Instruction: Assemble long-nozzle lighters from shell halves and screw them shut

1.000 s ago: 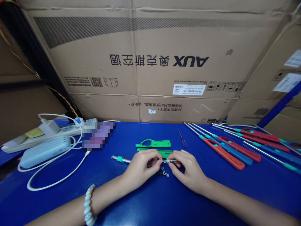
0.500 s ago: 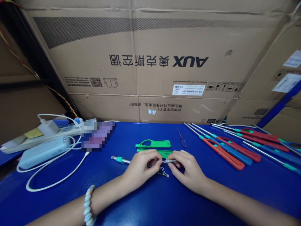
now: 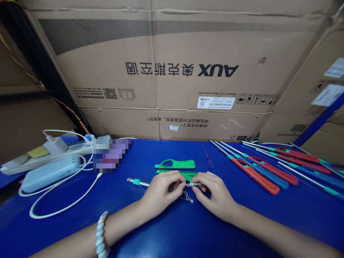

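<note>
My right hand [image 3: 213, 193] is closed round a small cylindrical lighter part [image 3: 195, 184], metallic with a pale clip-like end that points left. Facing it, my left hand [image 3: 163, 188] pinches at that clip end; what lies between its fingertips is too small to tell. Under the left hand, a dark piece with a white wire and a pinkish tip [image 3: 191, 201] shows on the blue table. A metal lighter tube [image 3: 142, 183] with a teal collar sticks out left of that hand. Behind the hands lie two green lighter handle halves [image 3: 185, 164], the nearer partly covered by my fingers.
A purple screwdriver [image 3: 209, 163] lies behind my right hand. Several long-nosed lighters [image 3: 258, 175], red, orange and blue, spread along the right. At left are a power strip [image 3: 77, 147], a light-blue power bank [image 3: 52, 173] and white cables. A cardboard sheet [image 3: 174, 82] stands at the back.
</note>
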Demonstrator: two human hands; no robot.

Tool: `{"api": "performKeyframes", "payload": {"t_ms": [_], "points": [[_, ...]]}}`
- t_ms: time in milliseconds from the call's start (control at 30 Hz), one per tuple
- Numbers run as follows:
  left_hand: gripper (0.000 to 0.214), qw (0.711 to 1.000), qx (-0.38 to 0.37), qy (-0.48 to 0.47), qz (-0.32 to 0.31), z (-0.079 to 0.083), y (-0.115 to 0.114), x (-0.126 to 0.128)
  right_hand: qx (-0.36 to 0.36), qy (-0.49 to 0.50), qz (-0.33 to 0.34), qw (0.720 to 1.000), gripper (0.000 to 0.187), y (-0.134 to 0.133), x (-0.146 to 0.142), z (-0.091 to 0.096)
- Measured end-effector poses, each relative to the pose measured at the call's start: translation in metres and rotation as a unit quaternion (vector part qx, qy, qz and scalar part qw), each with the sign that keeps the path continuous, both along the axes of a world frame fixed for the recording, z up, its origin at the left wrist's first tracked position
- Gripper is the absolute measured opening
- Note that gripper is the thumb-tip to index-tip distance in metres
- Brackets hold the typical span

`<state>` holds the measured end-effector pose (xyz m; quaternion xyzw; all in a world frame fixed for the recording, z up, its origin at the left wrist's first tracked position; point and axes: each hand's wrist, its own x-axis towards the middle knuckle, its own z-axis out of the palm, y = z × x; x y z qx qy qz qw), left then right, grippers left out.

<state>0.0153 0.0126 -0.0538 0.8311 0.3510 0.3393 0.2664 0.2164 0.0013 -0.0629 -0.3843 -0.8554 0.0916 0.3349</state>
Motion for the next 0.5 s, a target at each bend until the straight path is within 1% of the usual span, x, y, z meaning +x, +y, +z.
{"api": "performKeyframes", "payload": {"t_ms": [267, 500], "points": [[0.016, 1.000, 0.015, 0.015, -0.002, -0.0006, -0.0012, -0.0011, 0.016, -0.014, 0.007, 1.000, 0.011, -0.0012, -0.0009, -0.0013], [0.017, 0.999, 0.030, 0.021, 0.002, -0.0009, -0.0014, 0.0001, 0.015, -0.025, 0.009, 1.000, 0.012, -0.0009, -0.0016, -0.0003]]}}
